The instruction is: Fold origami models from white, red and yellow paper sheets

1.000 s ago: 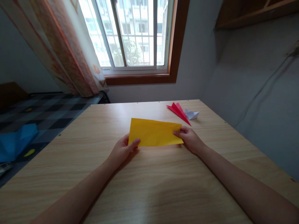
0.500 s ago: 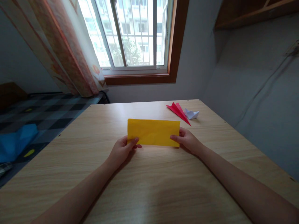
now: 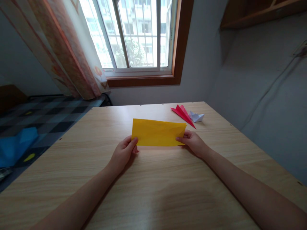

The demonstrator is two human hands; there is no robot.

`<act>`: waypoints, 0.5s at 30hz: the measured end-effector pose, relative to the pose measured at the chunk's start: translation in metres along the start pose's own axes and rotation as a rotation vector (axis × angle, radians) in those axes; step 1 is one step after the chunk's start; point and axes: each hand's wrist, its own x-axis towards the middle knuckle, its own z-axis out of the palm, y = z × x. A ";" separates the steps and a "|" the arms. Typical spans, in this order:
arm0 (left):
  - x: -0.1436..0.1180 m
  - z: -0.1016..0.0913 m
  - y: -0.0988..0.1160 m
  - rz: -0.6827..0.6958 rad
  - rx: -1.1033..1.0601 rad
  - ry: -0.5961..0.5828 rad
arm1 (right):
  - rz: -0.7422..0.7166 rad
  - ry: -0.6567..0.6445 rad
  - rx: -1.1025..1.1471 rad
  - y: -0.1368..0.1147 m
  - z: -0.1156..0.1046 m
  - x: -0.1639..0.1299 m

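A yellow sheet of paper (image 3: 157, 132), a wide rectangle that looked doubled at its top left edge a moment ago, is held up between my two hands over the table. My left hand (image 3: 123, 151) pinches its lower left corner, thumb in front and fingers behind. At the lower right end my right hand (image 3: 193, 142) grips it the same way, with the fingers mostly hidden behind the paper. Past the paper, on the table's far right, lie a red paper plane (image 3: 182, 115) and a white paper boat (image 3: 196, 117), close beside each other.
The wooden table (image 3: 153, 185) spreads under my arms. To the left is a checked bed cover (image 3: 55, 116) with a blue folded item (image 3: 19, 143) on it. A window (image 3: 136, 35) with a curtain (image 3: 64, 48) stands behind; a shelf (image 3: 259, 17) hangs upper right.
The yellow paper has tilted and shifted slightly up and right, its left end rising. My left hand's grip has moved out towards the paper's left corner. My right hand has barely moved.
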 end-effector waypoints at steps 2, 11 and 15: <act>0.002 -0.001 0.000 -0.004 -0.032 0.017 | 0.005 -0.004 0.017 -0.002 0.002 0.000; 0.001 -0.004 0.000 0.013 -0.141 -0.064 | 0.029 0.090 0.091 0.000 -0.002 0.002; -0.004 0.003 0.003 0.028 0.123 -0.197 | 0.025 0.055 0.155 0.001 0.012 -0.004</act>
